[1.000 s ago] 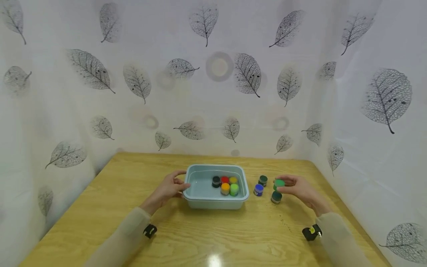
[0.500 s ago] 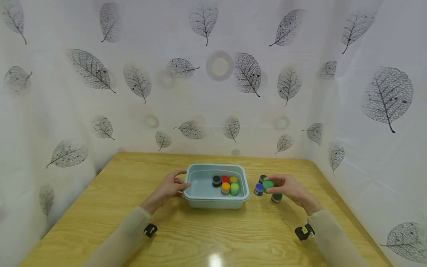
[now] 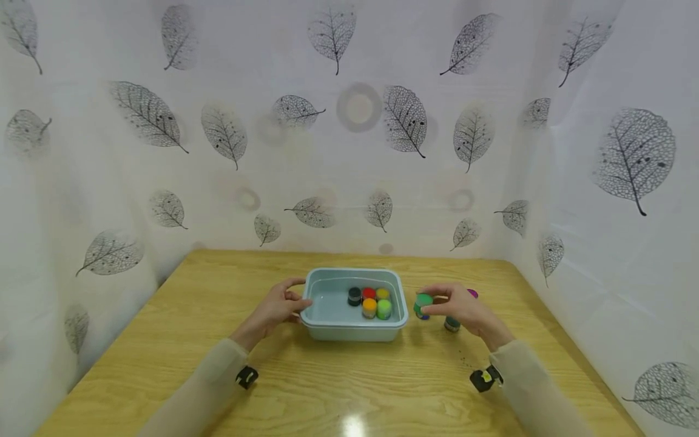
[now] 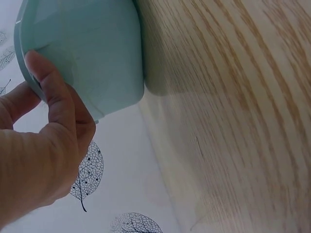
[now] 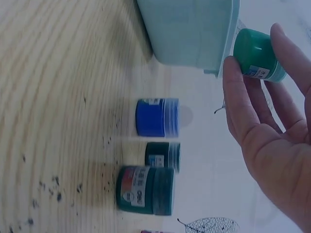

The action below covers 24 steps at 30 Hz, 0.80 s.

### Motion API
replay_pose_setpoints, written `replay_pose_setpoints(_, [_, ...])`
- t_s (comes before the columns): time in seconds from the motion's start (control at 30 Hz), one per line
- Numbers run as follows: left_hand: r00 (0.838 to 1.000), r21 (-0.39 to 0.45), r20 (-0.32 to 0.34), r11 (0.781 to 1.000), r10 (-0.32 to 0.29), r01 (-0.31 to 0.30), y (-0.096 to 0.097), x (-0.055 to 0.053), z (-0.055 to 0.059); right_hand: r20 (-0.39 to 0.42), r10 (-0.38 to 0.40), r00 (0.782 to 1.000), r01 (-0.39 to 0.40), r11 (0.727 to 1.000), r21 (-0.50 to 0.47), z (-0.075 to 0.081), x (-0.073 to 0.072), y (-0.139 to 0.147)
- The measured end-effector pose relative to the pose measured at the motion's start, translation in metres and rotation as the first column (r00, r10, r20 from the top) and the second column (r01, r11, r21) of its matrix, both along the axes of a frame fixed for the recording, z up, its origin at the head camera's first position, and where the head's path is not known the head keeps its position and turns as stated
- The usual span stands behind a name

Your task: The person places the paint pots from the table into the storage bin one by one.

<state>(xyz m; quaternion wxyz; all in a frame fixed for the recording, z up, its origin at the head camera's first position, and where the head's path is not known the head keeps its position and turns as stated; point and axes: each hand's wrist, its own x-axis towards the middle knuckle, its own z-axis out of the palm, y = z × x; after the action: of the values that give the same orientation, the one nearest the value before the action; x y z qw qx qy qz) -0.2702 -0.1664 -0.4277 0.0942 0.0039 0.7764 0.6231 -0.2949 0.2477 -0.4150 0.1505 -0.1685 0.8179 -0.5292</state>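
My right hand (image 3: 463, 308) pinches a small green paint jar (image 5: 257, 54) between thumb and fingers. It is held up off the table, just right of a pale blue plastic basin (image 3: 349, 334). With thumb and fingers my left hand (image 3: 277, 308) grips the basin's left rim, as the left wrist view also shows. Inside the basin's right half stand several paint jars: black (image 3: 354, 297), red (image 3: 368, 295), yellow (image 3: 382, 294), orange (image 3: 369, 308) and light green (image 3: 384, 309). The basin's left half holds no jars.
On the table below the right hand stand a blue jar (image 5: 151, 117), a dark green jar (image 5: 155, 155) and a larger-looking dark teal jar (image 5: 145, 190). A purple lid (image 3: 472, 294) shows behind the hand. Dark specks (image 5: 57, 194) dot the wood. Leaf-patterned curtains surround the table.
My right hand has carried the green jar leftward from above the dark teal jar to above the blue one, close to the basin. The purple lid has come into view. My left hand has stayed put.
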Motion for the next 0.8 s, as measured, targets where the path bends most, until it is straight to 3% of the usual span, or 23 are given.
replay_pose_setpoints(0.37, [1.0, 0.008, -0.015, 1.0, -0.015, 0.015, -0.004, 0.003, -0.005, -0.022, -0.045, 0.999, 0.045, 0.999, -0.03, 0.004, 0.011, -0.032])
replay_pose_setpoints(0.6, [1.0, 0.049, 0.017, 0.999, 0.017, -0.017, -0.002, -0.001, -0.007, -0.031, -0.1, 0.994, 0.099, 0.994, -0.045, 0.011, 0.014, -0.056])
replay_pose_setpoints(0.8, [0.999, 0.075, 0.036, 0.997, 0.022, -0.025, 0.0, -0.003, -0.008, -0.033, -0.061, 0.998, 0.058, 0.995, -0.082, 0.009, 0.014, -0.077])
